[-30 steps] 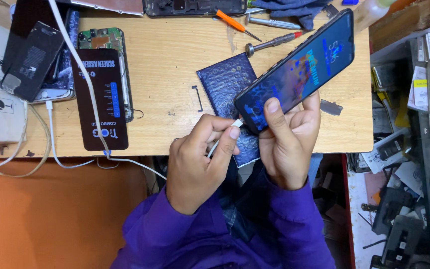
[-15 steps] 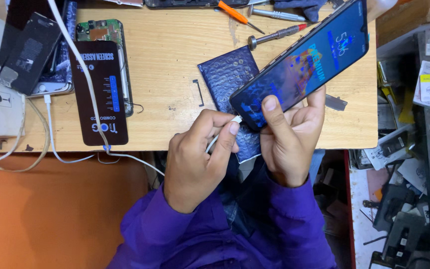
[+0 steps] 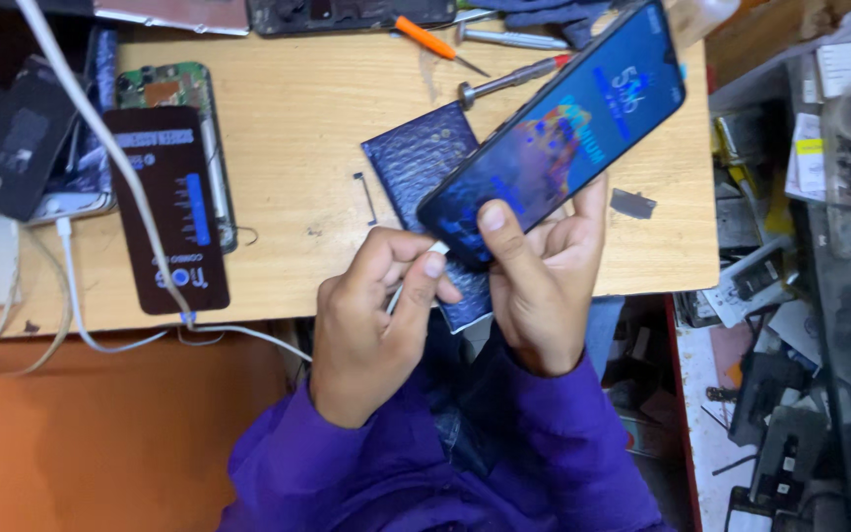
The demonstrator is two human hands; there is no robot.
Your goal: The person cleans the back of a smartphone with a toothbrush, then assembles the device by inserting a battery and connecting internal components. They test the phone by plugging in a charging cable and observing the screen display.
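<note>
A smartphone with a lit blue screen is held above the wooden table, tilted, its top toward 1 o'clock. It is judged light, stiff, slick on its glass and fragile; it is best gripped along the long edges, not on the screen. The right hand is wrapped round the lower end, thumb pressed on the glass. The left hand, at 8 o'clock from the phone, is pinched on a small white tool whose tip meets the phone's bottom edge. Under the phone, a dark blue textured back cover lies on the table. At 12 o'clock lie an orange-handled screwdriver and a metal screwdriver; at 9 o'clock, a dark packet and a white cable.
</note>
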